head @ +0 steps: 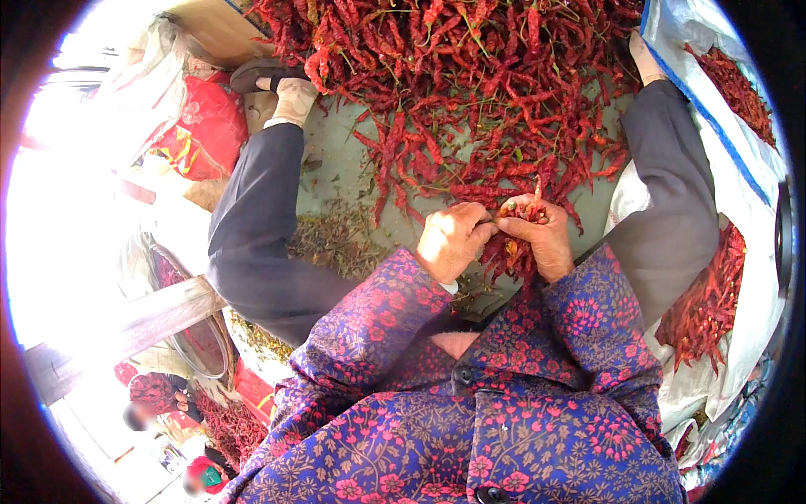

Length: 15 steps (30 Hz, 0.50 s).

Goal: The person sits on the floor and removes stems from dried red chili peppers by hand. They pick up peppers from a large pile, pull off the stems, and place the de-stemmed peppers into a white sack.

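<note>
A bunch of dried red chillies [509, 255] is gripped in my right hand [546, 236], its stem ends up and the pods hanging below the fingers. One chilli tip pokes up above that fist. My left hand [450, 242] is beside it, thumb and fingers pinched together at the bunch, touching the right thumb. A small pale bit of stem shows at the pinch; the left fingertips are partly hidden. Just beyond both hands spreads a large heap of dried red chillies [466, 94] on a grey-green sheet [334, 170], between my outstretched legs.
Stem scraps [340, 239] lie by my left leg. A white sack with a blue edge [724, 135] stands at the right, and more chillies [708, 302] lie beside my right leg. Left are a red bag [208, 126], a wooden beam [164, 309] and people [154, 394] lower down.
</note>
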Each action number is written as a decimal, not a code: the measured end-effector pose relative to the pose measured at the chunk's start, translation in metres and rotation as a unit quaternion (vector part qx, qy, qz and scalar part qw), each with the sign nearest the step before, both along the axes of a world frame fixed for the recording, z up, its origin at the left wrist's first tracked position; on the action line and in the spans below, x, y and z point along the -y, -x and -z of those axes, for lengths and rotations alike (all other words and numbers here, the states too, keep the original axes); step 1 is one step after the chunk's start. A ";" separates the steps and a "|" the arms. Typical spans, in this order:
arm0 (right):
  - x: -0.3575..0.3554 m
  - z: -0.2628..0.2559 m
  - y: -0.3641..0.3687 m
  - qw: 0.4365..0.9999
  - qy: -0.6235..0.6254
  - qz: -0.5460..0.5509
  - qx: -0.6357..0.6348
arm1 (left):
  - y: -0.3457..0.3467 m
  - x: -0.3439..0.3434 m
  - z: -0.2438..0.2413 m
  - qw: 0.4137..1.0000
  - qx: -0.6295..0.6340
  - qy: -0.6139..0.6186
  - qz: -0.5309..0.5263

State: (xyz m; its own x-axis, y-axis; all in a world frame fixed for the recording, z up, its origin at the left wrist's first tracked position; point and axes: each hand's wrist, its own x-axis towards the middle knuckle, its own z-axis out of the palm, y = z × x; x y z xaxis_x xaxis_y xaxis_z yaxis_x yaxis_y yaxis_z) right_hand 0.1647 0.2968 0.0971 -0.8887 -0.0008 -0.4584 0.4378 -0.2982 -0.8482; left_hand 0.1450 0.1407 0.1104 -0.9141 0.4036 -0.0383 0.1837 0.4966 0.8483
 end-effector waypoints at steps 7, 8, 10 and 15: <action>-0.003 -0.002 0.002 0.998 -0.051 -0.027 -0.007 | -0.001 -0.001 0.005 0.996 0.085 -0.025 0.013; -0.003 -0.005 0.001 0.998 -0.057 -0.032 -0.010 | -0.002 -0.001 0.004 0.996 0.080 -0.022 0.018; -0.004 -0.008 0.001 0.998 -0.056 -0.042 0.003 | 0.000 0.000 0.006 0.997 0.051 -0.027 0.050; -0.005 -0.013 0.000 0.995 0.006 -0.042 0.085 | 0.007 0.005 0.005 0.990 0.015 -0.056 0.131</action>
State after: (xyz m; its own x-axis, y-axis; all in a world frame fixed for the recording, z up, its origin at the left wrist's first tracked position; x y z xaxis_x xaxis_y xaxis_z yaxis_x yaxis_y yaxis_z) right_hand 0.1649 0.3018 0.1104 -0.7952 -0.0785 -0.6013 0.5981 -0.2645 -0.7565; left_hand 0.1378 0.1360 0.1059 -0.7766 0.6299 -0.0047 0.2680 0.3371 0.9025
